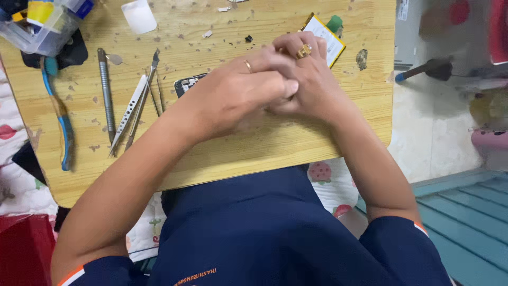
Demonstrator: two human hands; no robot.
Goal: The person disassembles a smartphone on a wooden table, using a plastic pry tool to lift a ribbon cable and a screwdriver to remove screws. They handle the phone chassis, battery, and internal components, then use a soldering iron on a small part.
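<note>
- The left hand (pixel 241 95) lies curled over the middle of the wooden counter (pixel 222 153), a ring on one finger, its fingertips pressed together against the right hand.
- The right hand (pixel 309 79) meets it from the other side, fingers bent inward, a gold ring on top; whatever the two hands pinch between them is hidden, so I cannot tell what they are closed on.
- A dark phone body (pixel 186 85) pokes out from under the left hand, flat on the counter.
- A flat white battery with a yellow edge (pixel 328 39) lies just beyond the right hand, partly covered by its fingers.
- Left of the phone body, metal tweezers (pixel 129 114) and thin picks lie side by side, with a steel spudger (pixel 106 92) just beyond them.
- A blue-handled brush (pixel 62 124) lies near the counter's left edge, below a clear plastic box (pixel 45 26).
- Small scraps dot the far part of the counter.
</note>
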